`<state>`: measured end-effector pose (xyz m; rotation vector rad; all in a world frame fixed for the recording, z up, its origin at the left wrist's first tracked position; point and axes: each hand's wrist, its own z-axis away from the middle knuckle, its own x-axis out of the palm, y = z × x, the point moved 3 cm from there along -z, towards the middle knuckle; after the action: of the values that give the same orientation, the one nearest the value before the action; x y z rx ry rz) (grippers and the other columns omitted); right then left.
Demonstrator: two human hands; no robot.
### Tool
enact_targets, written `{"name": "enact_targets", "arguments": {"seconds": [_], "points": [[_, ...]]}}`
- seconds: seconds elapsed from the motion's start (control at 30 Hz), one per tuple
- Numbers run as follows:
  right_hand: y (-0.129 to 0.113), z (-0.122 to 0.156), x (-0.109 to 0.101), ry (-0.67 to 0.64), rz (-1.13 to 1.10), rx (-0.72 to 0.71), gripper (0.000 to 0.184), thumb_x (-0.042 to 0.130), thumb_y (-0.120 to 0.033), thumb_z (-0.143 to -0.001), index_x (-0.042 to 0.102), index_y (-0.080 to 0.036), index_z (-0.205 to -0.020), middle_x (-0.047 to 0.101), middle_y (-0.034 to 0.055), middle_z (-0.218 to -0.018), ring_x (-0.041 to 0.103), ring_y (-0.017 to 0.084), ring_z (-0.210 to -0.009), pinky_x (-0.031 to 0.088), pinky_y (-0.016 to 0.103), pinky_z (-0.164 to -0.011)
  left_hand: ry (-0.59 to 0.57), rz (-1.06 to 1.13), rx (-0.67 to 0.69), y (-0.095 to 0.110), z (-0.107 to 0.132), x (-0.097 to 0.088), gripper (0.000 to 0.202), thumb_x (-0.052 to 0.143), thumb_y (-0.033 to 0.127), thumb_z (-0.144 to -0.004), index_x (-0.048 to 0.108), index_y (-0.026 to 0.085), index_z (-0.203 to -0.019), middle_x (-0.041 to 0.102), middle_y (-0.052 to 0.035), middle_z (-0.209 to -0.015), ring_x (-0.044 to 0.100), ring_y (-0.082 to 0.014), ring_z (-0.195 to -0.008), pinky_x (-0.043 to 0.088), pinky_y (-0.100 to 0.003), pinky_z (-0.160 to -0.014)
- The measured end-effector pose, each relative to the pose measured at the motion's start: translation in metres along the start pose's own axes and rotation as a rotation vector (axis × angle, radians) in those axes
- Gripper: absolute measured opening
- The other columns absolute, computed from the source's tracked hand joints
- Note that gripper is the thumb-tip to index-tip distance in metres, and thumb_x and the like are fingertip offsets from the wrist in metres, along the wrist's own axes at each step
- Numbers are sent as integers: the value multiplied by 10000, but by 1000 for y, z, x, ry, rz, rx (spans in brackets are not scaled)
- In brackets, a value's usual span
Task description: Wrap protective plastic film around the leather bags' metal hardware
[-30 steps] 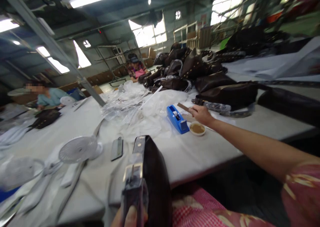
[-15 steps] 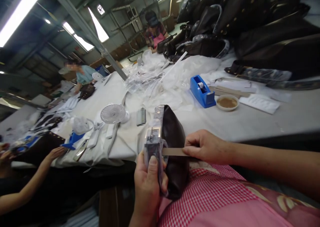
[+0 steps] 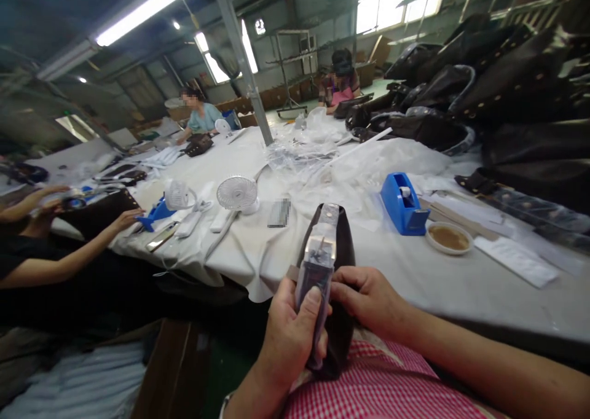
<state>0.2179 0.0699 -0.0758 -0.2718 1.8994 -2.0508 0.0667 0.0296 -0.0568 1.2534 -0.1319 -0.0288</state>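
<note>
A dark brown leather bag (image 3: 344, 247) rests upright against my lap, its plastic-wrapped strap with a metal buckle (image 3: 321, 249) facing me. My left hand (image 3: 292, 330) is closed around this wrapped strap below the buckle, thumb pressed on top. From the strap's left side pokes a short end of a flat brown strip (image 3: 292, 274); its middle is hidden behind the strap. My right hand (image 3: 369, 299) is closed in a pinch at the strap's right edge, holding the strip's other end, which its fingers mostly cover.
On the white-covered table (image 3: 350, 284) stand a blue tape dispenser (image 3: 403, 204), a round dish of brown stuff (image 3: 448, 238) and a small white fan (image 3: 237, 193). Dark bags (image 3: 520, 93) pile up at right. At left, a co-worker's arm (image 3: 69, 253) reaches over another bag. Two more people sit farther back.
The right hand has moved in against the strap, pushing the brown strip through behind it, so its end now shows on the left. The camera view has turned left and levelled.
</note>
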Motion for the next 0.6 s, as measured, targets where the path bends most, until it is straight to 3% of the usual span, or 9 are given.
{"name": "enact_targets", "arguments": {"seconds": [0.13, 0.23, 0.33, 0.4, 0.47, 0.6], "points": [[-4, -3, 7, -28, -7, -15, 335, 614, -440, -890, 638, -160, -707, 548, -21, -580, 483, 100, -517, 403, 213, -490, 7, -31, 17, -1, 1, -6, 372, 578, 555, -909, 495, 193, -926, 672, 8, -772, 521, -44, -335, 345, -126, -287], [-4, 3, -1, -85, 32, -50, 298, 661, -437, -867, 663, -165, -989, 618, 1, -694, 564, 132, -596, 476, 239, -544, 32, -19, 39, -1, 0, -13, 381, 579, 565, -902, 510, 190, -902, 677, 11, -724, 499, -44, -318, 339, -128, -278], [-10, 18, -15, -176, 175, -172, 566, 766, -352, -789, 553, -206, -1293, 685, 76, -1015, 662, 214, -879, 564, 308, -727, 44, -33, 33, -4, -1, -19, 392, 573, 577, -899, 525, 189, -880, 672, 15, -670, 491, -50, -312, 333, -129, -271], [-19, 28, -22, -255, 300, -295, 706, 800, -281, -755, 481, -246, -1384, 646, 110, -1210, 646, 255, -1056, 563, 344, -856, 44, -26, 31, -6, -2, -22, 391, 573, 581, -897, 531, 192, -884, 678, 13, -679, 496, -53, -315, 323, -128, -267], [-31, 34, -25, -290, 423, -441, 618, 758, -206, -790, 511, -256, -1354, 632, 113, -1226, 639, 244, -1073, 553, 327, -882, 33, -18, 39, -6, -3, -23, 387, 574, 580, -896, 529, 196, -879, 657, 30, -651, 489, -52, -314, 319, -126, -268], [-61, 29, -23, -220, 583, -721, 228, 550, -127, -918, 652, -212, -1103, 647, 92, -970, 637, 178, -851, 537, 259, -720, 8, -23, 38, -3, 0, -21, 380, 564, 576, -901, 526, 199, -876, 614, 53, -604, 465, -55, -300, 327, -134, -264]]}}
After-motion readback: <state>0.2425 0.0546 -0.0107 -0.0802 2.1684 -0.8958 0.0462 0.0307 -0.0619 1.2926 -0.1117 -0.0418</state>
